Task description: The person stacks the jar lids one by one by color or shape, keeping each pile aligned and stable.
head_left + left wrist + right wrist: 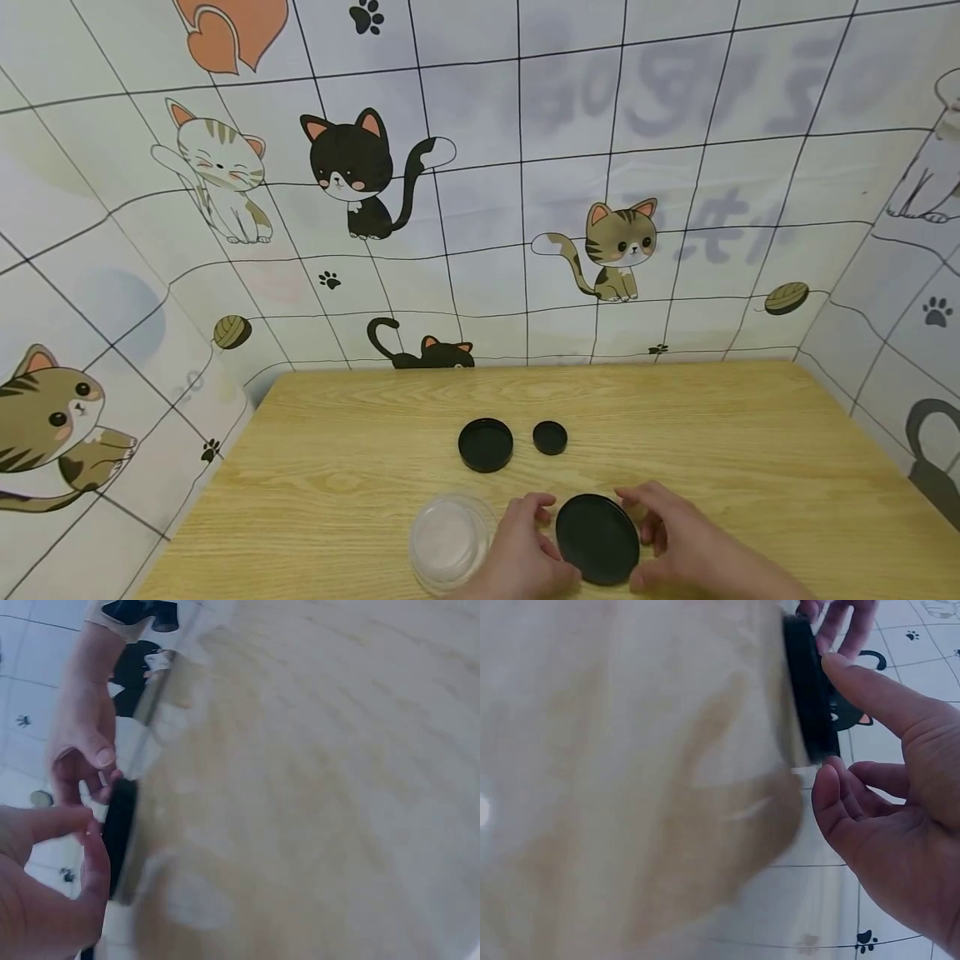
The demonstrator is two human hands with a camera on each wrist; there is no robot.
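A large round black lid [597,539] is between my two hands near the front of the table. My left hand [525,550] has curved fingers and thumb at its left rim. On the opposite rim, the bent fingers and thumb of my right hand [678,537] hold the edge. From the side, the lid [808,690] shows as a thick black disc in the right wrist view. Clear round plastic ware [447,540] lies left of my left hand, partly hidden by it. Farther back are a medium black lid [486,446] and a small black lid [550,437].
The wood-grain table [712,442] reaches back to a white cloth wall [480,250] printed with cats and grid lines. Similar cloth stands at the left and right sides.
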